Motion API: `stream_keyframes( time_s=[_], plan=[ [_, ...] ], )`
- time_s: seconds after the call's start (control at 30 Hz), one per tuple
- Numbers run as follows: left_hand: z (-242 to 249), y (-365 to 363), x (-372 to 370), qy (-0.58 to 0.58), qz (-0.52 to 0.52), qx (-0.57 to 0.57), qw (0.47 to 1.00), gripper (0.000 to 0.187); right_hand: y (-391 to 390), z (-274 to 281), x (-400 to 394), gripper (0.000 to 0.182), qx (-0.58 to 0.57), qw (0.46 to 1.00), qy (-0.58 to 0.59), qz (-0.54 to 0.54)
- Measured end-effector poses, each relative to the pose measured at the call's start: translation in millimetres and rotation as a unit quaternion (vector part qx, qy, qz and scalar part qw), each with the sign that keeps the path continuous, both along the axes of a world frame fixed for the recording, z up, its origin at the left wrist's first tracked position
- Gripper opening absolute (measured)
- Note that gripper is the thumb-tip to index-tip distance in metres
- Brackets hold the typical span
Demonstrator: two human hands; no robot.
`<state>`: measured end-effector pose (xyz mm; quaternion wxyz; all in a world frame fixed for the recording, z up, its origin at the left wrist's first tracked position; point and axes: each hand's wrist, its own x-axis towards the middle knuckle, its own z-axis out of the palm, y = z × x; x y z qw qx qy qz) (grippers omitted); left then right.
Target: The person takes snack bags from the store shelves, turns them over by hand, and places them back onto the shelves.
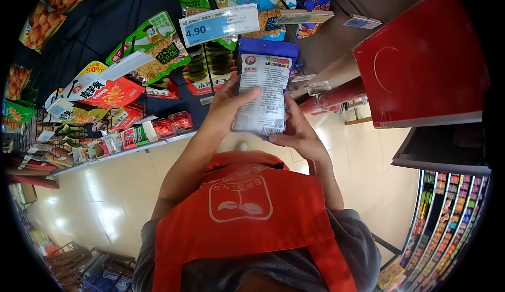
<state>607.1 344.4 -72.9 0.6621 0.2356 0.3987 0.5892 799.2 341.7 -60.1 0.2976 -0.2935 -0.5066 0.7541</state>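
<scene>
A purple snack bag (263, 108) is held up in front of me, its white printed back with a barcode turned toward me. My left hand (231, 105) grips its left side, the thumb lying across the print. Around the lower right edge closes my right hand (300, 134), thumb near the bottom corner. Just behind the bag's top, a price tag (220, 25) reading 4.90 hangs before green snack bags (158, 50) and blue snack bags (268, 0) on hooks. More purple bags (314, 3) hang at the upper right of these.
Red snack bags (113, 95) and small boxes (131, 135) line the shelf at left. A large red panel (421, 60) stands at right, above a dark tray-like ledge (442, 150). Stocked shelves (447, 218) run along the lower right, over a tiled floor (368, 171).
</scene>
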Motion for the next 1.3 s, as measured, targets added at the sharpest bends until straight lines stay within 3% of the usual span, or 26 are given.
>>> stream_keyframes(
  time_s=[0.37,0.67,0.87,0.97,1.0,1.03,1.1,1.17,1.2,1.3],
  plan=[
    [0.2,1.2,3.3,0.039,0.022,0.007,0.999,0.052,-6.8,1.2,-7.2,0.098,0.096,0.992,-0.070,-0.033],
    [-0.7,-2.1,5.2,0.038,0.043,0.008,0.998,0.050,-10.4,-0.5,-6.3,0.097,0.100,0.989,-0.100,-0.036],
    [3.2,-6.6,4.1,0.043,0.039,0.012,0.998,0.049,-14.1,1.4,-7.1,0.097,0.096,0.989,-0.102,-0.037],
    [2.5,-13.8,2.4,0.004,0.017,0.009,1.000,0.045,-11.6,-1.8,-1.3,0.096,0.163,0.984,-0.064,-0.025],
    [4.8,-11.7,0.8,-0.017,0.005,0.018,1.000,0.044,-2.4,11.6,11.9,0.087,0.084,0.996,-0.025,0.029],
    [2.8,-13.2,-1.7,-0.053,-0.039,0.015,0.998,0.042,8.4,3.3,20.4,0.070,0.122,0.992,-0.007,0.019],
    [-4.9,-18.5,-7.0,-0.124,-0.131,0.007,0.984,0.040,28.3,-2.5,29.9,0.059,-0.006,0.997,0.050,-0.064],
    [-6.2,-28.6,-2.2,-0.223,-0.164,-0.101,0.956,0.049,46.1,-10.0,25.9,0.054,0.071,0.988,0.075,-0.118],
    [-12.8,-32.9,-8.5,-0.268,-0.241,-0.076,0.930,0.048,53.0,-10.3,21.9,0.052,0.109,0.980,0.088,-0.144],
    [-15.1,-40.8,0.4,-0.311,-0.237,-0.103,0.915,0.046,63.9,7.5,6.9,0.039,0.086,0.967,0.178,-0.161]
  ],
)
